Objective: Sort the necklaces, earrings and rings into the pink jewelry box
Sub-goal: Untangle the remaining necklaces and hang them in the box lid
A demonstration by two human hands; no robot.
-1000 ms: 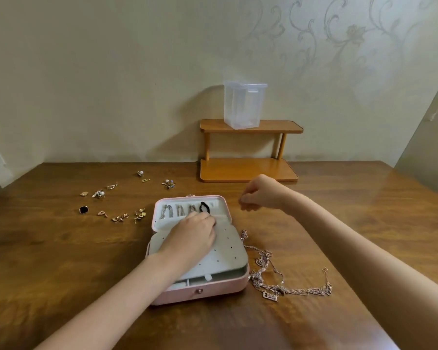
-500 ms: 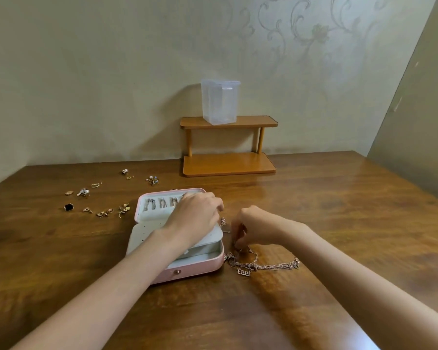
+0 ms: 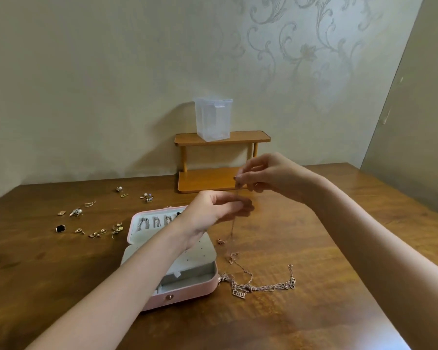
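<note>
Rose-gold and thin, the necklace chain (image 3: 232, 228) hangs near-vertical at frame centre from the right hand (image 3: 266, 175), whose fingertips pinch its top end, down to the tangled necklaces (image 3: 258, 284) on the table (image 3: 326, 248). The left hand (image 3: 218, 210), nearer the pink jewelry box (image 3: 177, 296) lower left, hovers beside the chain, fingers loosely curled. Whether it touches the chain I cannot tell.

Soft, even light is spread over the scene. A pale glare is seen on the table (image 3: 339, 248) at the right. A shadow is cast leftward by the plastic container (image 3: 213, 119). Straight edges are bent by wide-angle distortion.
</note>
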